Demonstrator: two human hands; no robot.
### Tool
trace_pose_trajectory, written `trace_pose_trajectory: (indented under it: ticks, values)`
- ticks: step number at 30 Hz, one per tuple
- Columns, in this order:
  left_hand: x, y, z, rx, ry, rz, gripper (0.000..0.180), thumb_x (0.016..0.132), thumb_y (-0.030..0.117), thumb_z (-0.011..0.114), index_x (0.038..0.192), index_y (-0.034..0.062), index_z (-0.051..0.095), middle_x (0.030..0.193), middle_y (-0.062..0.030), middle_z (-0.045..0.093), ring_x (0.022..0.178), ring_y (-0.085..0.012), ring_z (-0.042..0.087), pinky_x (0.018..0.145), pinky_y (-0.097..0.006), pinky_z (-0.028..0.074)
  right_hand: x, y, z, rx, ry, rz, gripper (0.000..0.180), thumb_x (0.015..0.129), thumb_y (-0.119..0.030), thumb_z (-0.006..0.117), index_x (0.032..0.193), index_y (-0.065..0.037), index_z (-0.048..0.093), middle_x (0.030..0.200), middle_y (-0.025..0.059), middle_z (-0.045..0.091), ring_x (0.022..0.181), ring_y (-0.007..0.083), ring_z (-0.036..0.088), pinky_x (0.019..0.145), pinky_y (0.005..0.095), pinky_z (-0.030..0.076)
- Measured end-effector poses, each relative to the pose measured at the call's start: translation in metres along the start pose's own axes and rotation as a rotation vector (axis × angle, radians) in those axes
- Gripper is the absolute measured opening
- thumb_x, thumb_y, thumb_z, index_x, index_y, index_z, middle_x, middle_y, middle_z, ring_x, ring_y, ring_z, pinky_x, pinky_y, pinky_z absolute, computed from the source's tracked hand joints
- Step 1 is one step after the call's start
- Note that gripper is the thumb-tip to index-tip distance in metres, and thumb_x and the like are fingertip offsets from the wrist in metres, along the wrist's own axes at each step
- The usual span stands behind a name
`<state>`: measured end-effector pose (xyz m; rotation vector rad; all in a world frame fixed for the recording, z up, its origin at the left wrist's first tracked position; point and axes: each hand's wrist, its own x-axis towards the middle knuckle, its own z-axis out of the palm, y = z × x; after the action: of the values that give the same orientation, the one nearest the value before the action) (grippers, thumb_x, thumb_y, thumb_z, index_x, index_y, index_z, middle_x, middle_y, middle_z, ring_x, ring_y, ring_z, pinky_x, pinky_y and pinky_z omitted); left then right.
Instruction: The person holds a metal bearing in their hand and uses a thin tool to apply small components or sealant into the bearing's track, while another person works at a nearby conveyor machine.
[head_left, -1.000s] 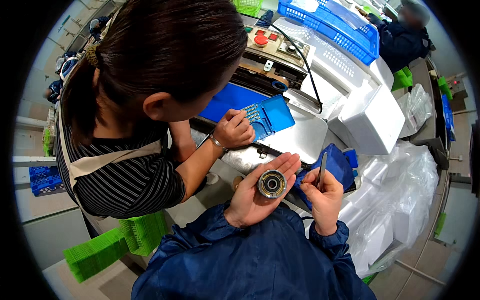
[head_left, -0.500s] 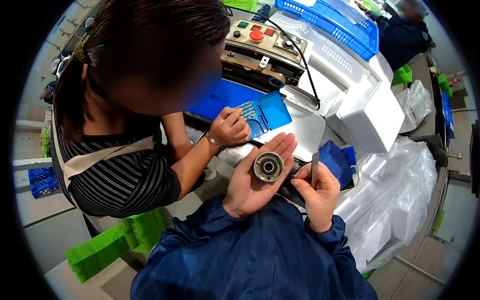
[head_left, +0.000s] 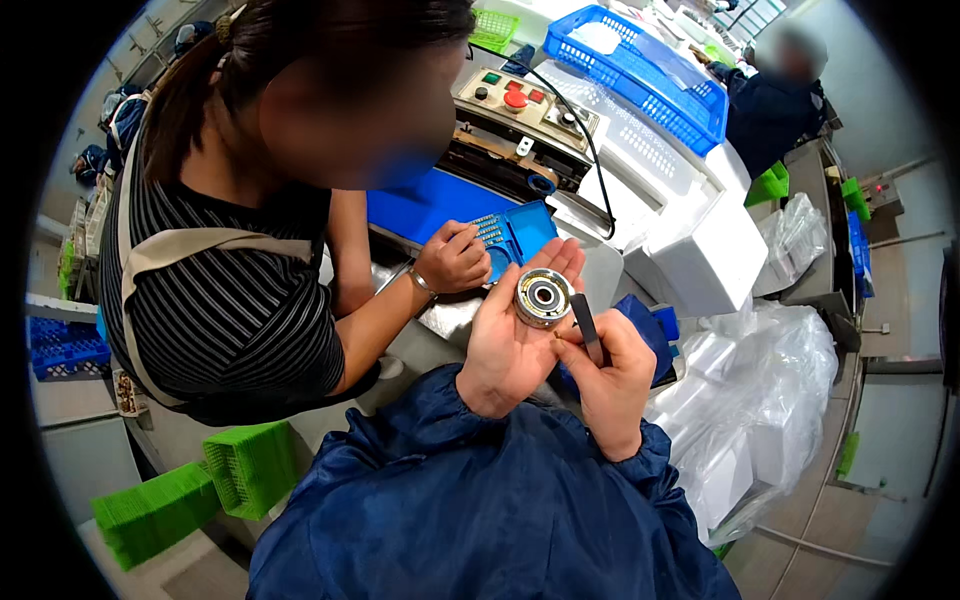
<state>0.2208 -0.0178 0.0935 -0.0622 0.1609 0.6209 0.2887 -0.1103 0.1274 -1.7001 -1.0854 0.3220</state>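
Observation:
On the upturned palm of my left hand [head_left: 496, 350] rests a round metal part [head_left: 543, 297] with concentric rings and a dark centre, like a bearing. Its fingers stretch out behind the part, and the thumb lies along its left side. Close on the right, my right hand [head_left: 612, 385] is closed around a flat dark metal tool [head_left: 588, 328] whose upper end sticks up beside the round part. A tiny brass-coloured piece shows at its fingertips; its shape is too small to tell. Just beyond, a co-worker's hand [head_left: 452, 258] is at an opened blue case [head_left: 528, 228] with rows of small metal pieces.
The co-worker in a striped top [head_left: 230, 300] stands close on my left. Ahead is a machine control panel [head_left: 530, 103] with a red button. To the right are a white foam box [head_left: 700, 255] and clear plastic wrapping [head_left: 770, 400]. Green baskets [head_left: 250, 470] stand lower left.
My right hand with the flat tool has moved left, up to the round part. The round part has shifted slightly up and tilted on my palm. The view has turned a little.

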Motion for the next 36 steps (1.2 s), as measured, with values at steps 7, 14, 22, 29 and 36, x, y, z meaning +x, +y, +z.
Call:
trace_pose_trajectory:
  ticks: [7, 14, 22, 29, 36]
  values:
    - [-0.011, -0.003, 0.007, 0.047, -0.016, 0.016, 0.049, 0.101, 0.030, 0.020, 0.137, -0.0037, 0.029, 0.140, -0.0135, 0.037, 0.134, -0.0228, 0.031, 0.110, -0.034, 0.029, -0.005, -0.014, -0.001, -0.075, 0.030, -0.034, 0.014, 0.068, 0.005, 0.071, 0.074, 0.002, 0.058, 0.063, 0.0011, 0.043, 0.055, 0.0083, 0.035, 0.049, 0.0243, 0.028]
    - [-0.016, -0.003, 0.007, 0.038, -0.024, 0.032, 0.049, 0.101, 0.030, 0.022, 0.137, -0.0032, 0.029, 0.141, -0.0138, 0.036, 0.132, -0.0225, 0.034, 0.110, -0.033, 0.029, -0.007, -0.018, -0.004, -0.157, -0.013, -0.118, 0.016, 0.069, 0.002, 0.072, 0.077, 0.002, 0.058, 0.064, 0.0051, 0.044, 0.052, 0.0121, 0.040, 0.048, 0.0262, 0.032]
    - [-0.019, -0.006, 0.011, 0.027, -0.022, 0.034, 0.050, 0.101, 0.030, 0.023, 0.138, -0.0031, 0.028, 0.141, -0.0137, 0.035, 0.132, -0.0223, 0.033, 0.110, -0.033, 0.029, -0.008, -0.023, -0.007, -0.207, -0.038, -0.133, 0.016, 0.070, 0.002, 0.071, 0.082, 0.001, 0.061, 0.067, 0.0077, 0.049, 0.053, 0.0156, 0.048, 0.049, 0.0270, 0.039]
    - [-0.021, -0.007, 0.015, 0.004, -0.019, 0.067, 0.050, 0.101, 0.029, 0.022, 0.136, -0.0062, 0.029, 0.139, -0.0178, 0.036, 0.134, -0.0257, 0.031, 0.113, -0.035, 0.028, -0.007, -0.027, -0.002, -0.214, 0.025, -0.173, 0.015, 0.070, 0.001, 0.072, 0.074, 0.002, 0.057, 0.064, 0.0050, 0.046, 0.050, 0.0100, 0.044, 0.045, 0.0247, 0.033]
    - [-0.021, -0.012, 0.018, 0.059, -0.033, 0.123, 0.050, 0.101, 0.029, 0.023, 0.136, -0.0063, 0.029, 0.140, -0.0176, 0.035, 0.134, -0.0259, 0.031, 0.113, -0.035, 0.027, -0.008, -0.028, -0.003, -0.251, 0.033, -0.188, 0.016, 0.071, 0.000, 0.072, 0.075, 0.001, 0.056, 0.065, 0.0054, 0.046, 0.050, 0.0113, 0.043, 0.046, 0.0254, 0.033]
